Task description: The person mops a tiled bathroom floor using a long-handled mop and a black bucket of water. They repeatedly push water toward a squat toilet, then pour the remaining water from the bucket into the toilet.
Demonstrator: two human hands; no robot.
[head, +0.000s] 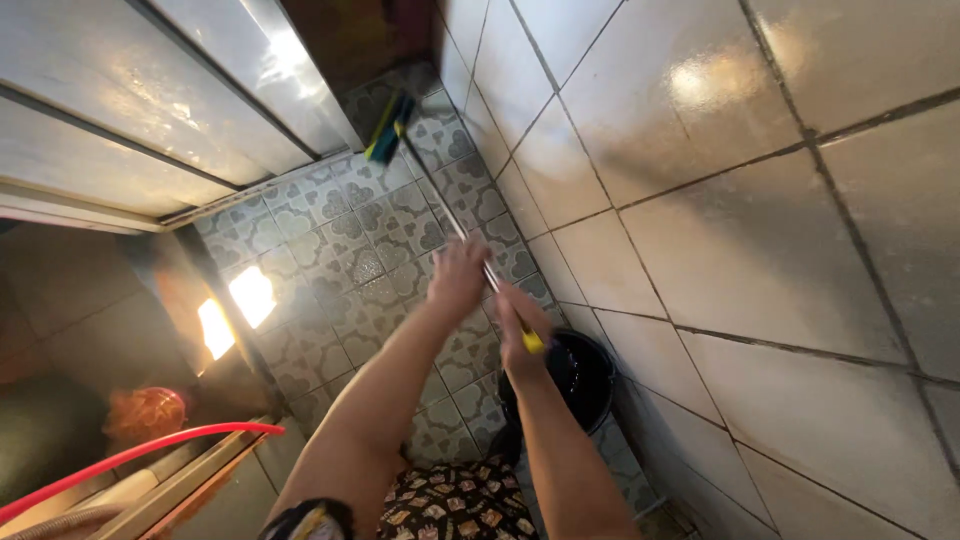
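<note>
Both my hands grip a long thin metal pole of a floor brush. My left hand (457, 277) holds the pole (447, 208) higher up; my right hand (517, 330) holds it near its yellow end. The blue and yellow brush head (388, 127) rests on the patterned grey floor tiles (330, 250), far from me near the corner by the door.
A black bucket (590, 375) stands by the white tiled wall (760, 220) just under my right hand. A metal door (150, 90) is at top left. A red hose (130, 455) and an orange mesh object (145, 412) lie at bottom left.
</note>
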